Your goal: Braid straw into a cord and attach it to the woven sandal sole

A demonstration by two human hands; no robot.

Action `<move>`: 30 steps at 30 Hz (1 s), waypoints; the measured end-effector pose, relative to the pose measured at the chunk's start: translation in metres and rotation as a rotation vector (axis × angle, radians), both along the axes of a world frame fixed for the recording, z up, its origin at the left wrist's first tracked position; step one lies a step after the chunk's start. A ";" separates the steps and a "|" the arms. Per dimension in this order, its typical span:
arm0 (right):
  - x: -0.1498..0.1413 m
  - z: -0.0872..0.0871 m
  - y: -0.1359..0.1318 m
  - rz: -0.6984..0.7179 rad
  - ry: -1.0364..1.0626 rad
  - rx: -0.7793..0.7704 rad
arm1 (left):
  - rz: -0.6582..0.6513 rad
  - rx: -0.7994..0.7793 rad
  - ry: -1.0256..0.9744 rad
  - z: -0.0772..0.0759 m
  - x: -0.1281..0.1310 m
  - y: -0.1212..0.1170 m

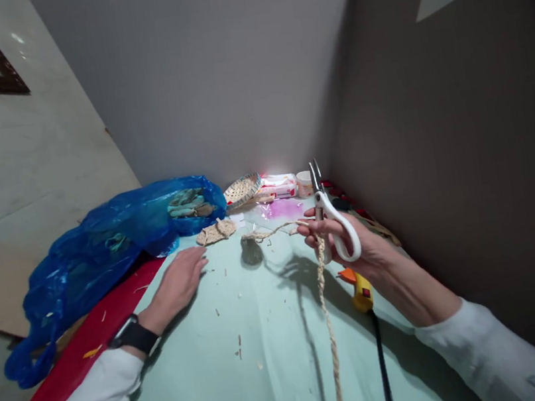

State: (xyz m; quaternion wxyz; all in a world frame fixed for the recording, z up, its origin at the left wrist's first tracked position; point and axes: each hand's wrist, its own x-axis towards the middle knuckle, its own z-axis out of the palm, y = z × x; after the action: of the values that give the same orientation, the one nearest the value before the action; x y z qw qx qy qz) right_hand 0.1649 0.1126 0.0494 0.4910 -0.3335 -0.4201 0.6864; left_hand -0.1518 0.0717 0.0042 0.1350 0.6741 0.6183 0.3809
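Observation:
My left hand [183, 281] lies on the pale green cloth, fingers stretched out and holding nothing. Just beyond its fingertips is a flat woven straw piece [216, 232]. Raised above the cloth, my right hand [341, 240] is closed on white-handled scissors [345, 228], their blades pointing up and away from me. The same hand also pinches a braided straw cord [329, 325], which hangs down toward the near edge of view. From its fingers a thin strand runs left to a small greyish round thing [251, 251] that I cannot make out.
A blue plastic bag [102, 235] with bundled material lies at left, over a red strip [121, 296]. At the back stand a woven basket [242, 191], a red-and-white packet [279, 186] and a cup [304, 183]. A yellow glue gun [362, 293] with black cable lies right. Scraps dot the cloth.

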 end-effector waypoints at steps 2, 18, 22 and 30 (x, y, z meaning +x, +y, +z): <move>0.000 0.013 0.000 -0.030 0.001 0.001 | -0.100 -0.018 0.058 -0.008 0.012 -0.002; 0.002 0.098 -0.029 -0.097 -0.166 0.385 | -0.826 -0.182 0.535 -0.011 0.129 -0.084; 0.006 0.095 -0.025 -0.096 -0.092 0.351 | -0.394 -0.160 0.736 -0.023 0.056 -0.071; 0.024 0.086 -0.009 -0.164 0.032 0.354 | 0.031 -0.008 0.862 -0.016 0.057 -0.026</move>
State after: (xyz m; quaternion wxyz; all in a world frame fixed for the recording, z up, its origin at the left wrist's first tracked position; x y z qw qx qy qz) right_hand 0.1886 0.1038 0.1359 0.6028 -0.2639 -0.4977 0.5650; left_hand -0.0953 0.0462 -0.0116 -0.1388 0.7617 0.6296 0.0639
